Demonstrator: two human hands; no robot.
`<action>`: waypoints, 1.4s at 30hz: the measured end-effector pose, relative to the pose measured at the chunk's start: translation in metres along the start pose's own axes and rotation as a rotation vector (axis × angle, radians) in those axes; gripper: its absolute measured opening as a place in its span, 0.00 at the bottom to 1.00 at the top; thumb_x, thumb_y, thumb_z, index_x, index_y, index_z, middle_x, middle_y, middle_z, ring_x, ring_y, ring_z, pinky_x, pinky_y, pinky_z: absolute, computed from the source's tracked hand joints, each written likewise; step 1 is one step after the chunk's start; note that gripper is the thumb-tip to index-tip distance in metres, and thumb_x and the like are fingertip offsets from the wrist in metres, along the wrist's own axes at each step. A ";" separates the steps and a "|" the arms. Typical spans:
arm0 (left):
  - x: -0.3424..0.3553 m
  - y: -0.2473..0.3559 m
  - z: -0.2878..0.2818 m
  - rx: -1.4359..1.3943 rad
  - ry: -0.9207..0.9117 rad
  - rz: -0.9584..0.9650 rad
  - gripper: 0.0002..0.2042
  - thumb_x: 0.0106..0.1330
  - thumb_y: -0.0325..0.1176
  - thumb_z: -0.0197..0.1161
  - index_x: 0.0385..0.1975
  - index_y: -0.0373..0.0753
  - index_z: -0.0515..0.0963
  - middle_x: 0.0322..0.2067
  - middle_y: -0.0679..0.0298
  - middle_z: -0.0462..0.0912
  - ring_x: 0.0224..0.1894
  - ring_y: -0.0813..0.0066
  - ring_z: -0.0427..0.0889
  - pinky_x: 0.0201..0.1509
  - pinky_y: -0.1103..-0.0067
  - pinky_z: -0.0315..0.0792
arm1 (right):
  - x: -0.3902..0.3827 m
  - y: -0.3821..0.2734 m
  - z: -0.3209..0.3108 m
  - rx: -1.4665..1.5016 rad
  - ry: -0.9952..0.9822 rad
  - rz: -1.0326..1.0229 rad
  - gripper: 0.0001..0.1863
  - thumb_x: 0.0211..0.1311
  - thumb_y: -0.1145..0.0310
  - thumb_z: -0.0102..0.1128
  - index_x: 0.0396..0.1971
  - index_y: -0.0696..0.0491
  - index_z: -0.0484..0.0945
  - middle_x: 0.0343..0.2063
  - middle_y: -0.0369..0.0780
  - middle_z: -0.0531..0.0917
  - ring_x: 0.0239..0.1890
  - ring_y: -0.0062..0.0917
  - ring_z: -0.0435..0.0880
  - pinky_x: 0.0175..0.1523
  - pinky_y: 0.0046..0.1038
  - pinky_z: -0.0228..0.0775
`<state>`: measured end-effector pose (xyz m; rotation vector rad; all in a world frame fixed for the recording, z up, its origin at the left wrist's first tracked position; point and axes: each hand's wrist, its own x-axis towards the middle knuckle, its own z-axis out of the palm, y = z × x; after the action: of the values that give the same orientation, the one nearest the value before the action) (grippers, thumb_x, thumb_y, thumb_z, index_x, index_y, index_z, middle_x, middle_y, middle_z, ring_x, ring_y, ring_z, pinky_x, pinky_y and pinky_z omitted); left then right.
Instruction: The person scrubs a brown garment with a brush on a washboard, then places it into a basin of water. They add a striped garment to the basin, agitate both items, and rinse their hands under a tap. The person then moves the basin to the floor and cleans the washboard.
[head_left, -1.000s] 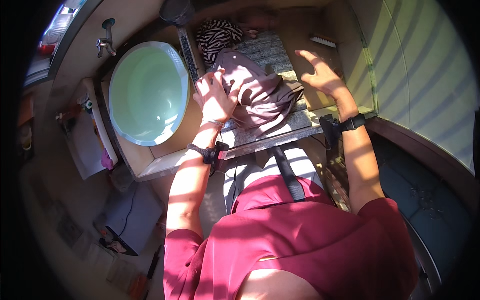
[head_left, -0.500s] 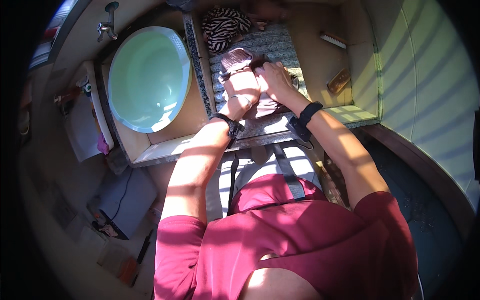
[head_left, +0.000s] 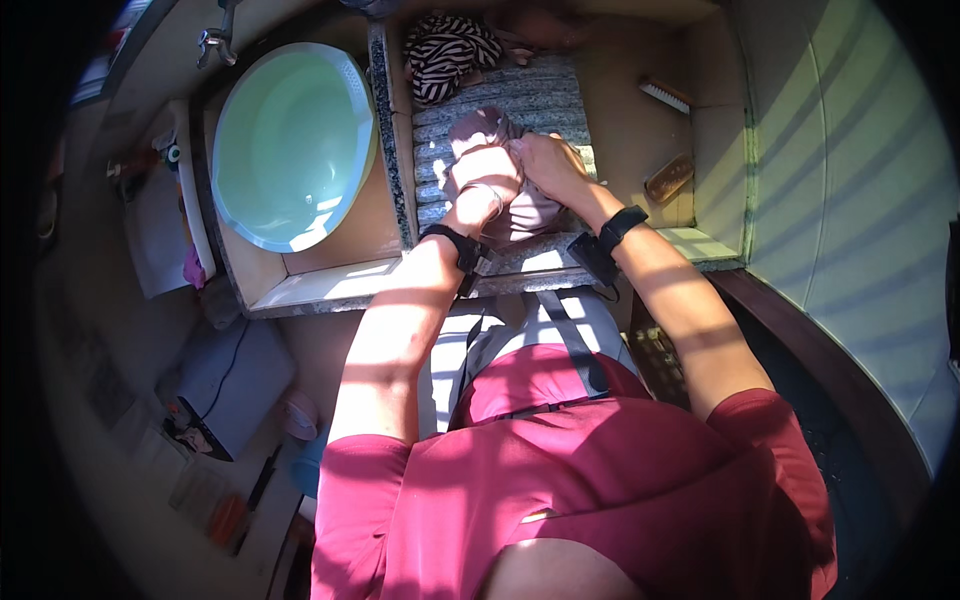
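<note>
A wet-looking mauve-brown cloth (head_left: pixel 530 217) lies bunched on the ridged stone washboard (head_left: pixel 550 90) of the laundry sink. My left hand (head_left: pixel 485 172) is closed on the cloth's left side, with a fold bulging beyond its knuckles. Close beside it, my right hand (head_left: pixel 550 163) grips the same cloth, its fingers curled in. The two hands almost touch at the thumbs. Both fingertips are partly hidden in the folds. At the washboard's far left corner sits a crumpled zebra-striped cloth (head_left: pixel 450 55).
Left of the washboard, a pale green basin (head_left: pixel 290 150) with water stands in the other sink bay under a metal tap (head_left: pixel 216 45). A scrubbing brush (head_left: pixel 665 95) and a brown oval brush-like piece (head_left: pixel 669 178) lie at the right. A stone divider (head_left: pixel 383 100) separates the bays.
The cloth's far end has shifted and bunched differently, its fold now rounder past my left hand. Both hands keep their hold, moved only slightly. The whole view has tilted a little.
</note>
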<state>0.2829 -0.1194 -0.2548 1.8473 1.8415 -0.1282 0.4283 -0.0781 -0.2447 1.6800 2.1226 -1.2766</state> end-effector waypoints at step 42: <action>0.019 0.059 -0.046 0.206 0.183 -0.007 0.23 0.72 0.50 0.59 0.66 0.55 0.79 0.76 0.54 0.66 0.79 0.37 0.56 0.74 0.36 0.56 | -0.006 0.031 -0.036 -0.212 0.328 -0.041 0.24 0.75 0.49 0.55 0.63 0.45 0.75 0.63 0.48 0.77 0.67 0.51 0.71 0.68 0.57 0.64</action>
<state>0.3269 -0.0785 -0.2061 2.0511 2.0241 -0.1616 0.4709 -0.0576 -0.2344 1.8633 2.3817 -0.7913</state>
